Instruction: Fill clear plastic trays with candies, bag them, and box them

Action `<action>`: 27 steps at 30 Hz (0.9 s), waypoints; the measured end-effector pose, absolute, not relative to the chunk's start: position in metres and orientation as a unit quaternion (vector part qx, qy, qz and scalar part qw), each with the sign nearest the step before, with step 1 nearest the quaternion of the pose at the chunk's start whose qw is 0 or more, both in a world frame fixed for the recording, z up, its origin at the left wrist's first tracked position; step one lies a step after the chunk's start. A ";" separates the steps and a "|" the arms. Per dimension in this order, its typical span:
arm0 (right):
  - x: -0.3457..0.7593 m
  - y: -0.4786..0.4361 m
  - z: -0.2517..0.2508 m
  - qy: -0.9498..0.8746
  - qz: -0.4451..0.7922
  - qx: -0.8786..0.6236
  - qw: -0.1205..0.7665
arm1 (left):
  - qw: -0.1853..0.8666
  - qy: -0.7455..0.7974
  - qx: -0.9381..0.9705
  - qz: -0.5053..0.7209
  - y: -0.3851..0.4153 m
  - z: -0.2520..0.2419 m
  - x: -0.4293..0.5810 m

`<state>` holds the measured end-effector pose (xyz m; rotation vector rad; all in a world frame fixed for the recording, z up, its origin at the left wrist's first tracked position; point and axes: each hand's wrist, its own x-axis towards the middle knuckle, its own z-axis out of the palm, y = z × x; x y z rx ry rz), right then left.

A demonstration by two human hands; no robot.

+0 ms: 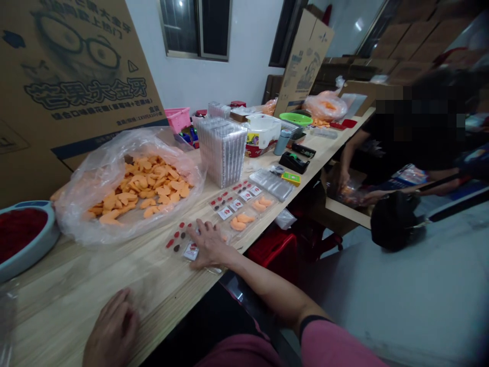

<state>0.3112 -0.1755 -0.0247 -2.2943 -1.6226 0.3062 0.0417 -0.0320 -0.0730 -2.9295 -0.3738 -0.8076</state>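
My right hand (208,244) lies with spread fingers across a clear plastic tray (168,252), touching it from above and hiding its middle. Red and dark pieces and a small white printed packet (190,251) show beside the fingers. Farther along the table, similar clear trays hold orange curved pieces (242,221), white packets (237,205) and red and dark bits. My left hand (112,329) rests near the front edge, fingers loosely bent and side by side, with nothing visible in it. A clear bag of orange pieces (153,183) lies open behind my hands.
A basin of red pieces (49,219) stands at left. Behind the trays are stacked clear plastic boxes (223,150), a tape dispenser (294,162) and a green basket (296,119). Large cartons (76,66) line the back. At right, a person handles a bag over an open carton (347,211).
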 end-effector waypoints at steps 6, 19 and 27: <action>0.310 -0.172 -0.018 -0.573 0.113 -0.799 0.141 | 0.000 -0.135 -0.948 -0.288 -0.034 -0.082 0.040; 0.324 -0.175 -0.034 -0.743 0.057 -0.643 0.175 | -0.090 -0.368 -0.909 -0.172 -0.044 -0.057 0.062; 0.273 -0.169 0.004 -0.877 0.128 -0.459 0.052 | -0.119 -0.351 -0.919 -0.134 -0.040 -0.045 0.063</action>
